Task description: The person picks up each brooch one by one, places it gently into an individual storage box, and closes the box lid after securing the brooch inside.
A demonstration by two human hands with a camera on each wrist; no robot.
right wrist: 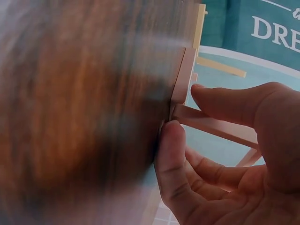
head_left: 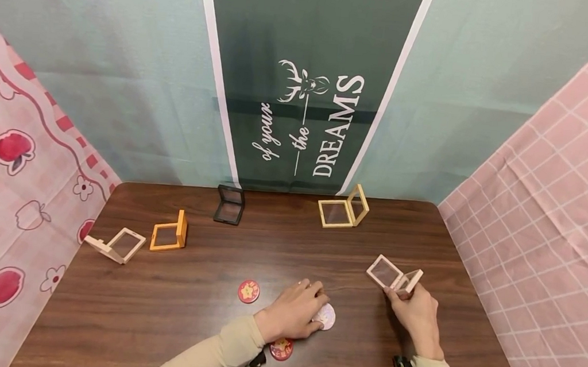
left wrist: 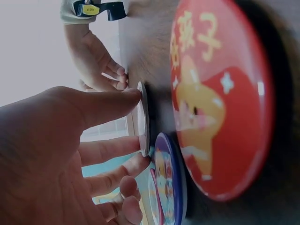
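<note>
My left hand pinches a pale round badge at its edges, thumb on one side and fingers on the other. In the left wrist view, a red badge with a yellow star figure and a blue-rimmed badge lie near that hand. The head view has one red badge beyond the hand and another red badge by its wrist. On the right, my right hand grips a pink hinged display frame near its hinge. The raised half passes between thumb and fingers.
Along the table's far side stand an open black frame and a yellow frame. An orange frame and a cream frame stand at the left. Patterned cloths surround the brown wooden table.
</note>
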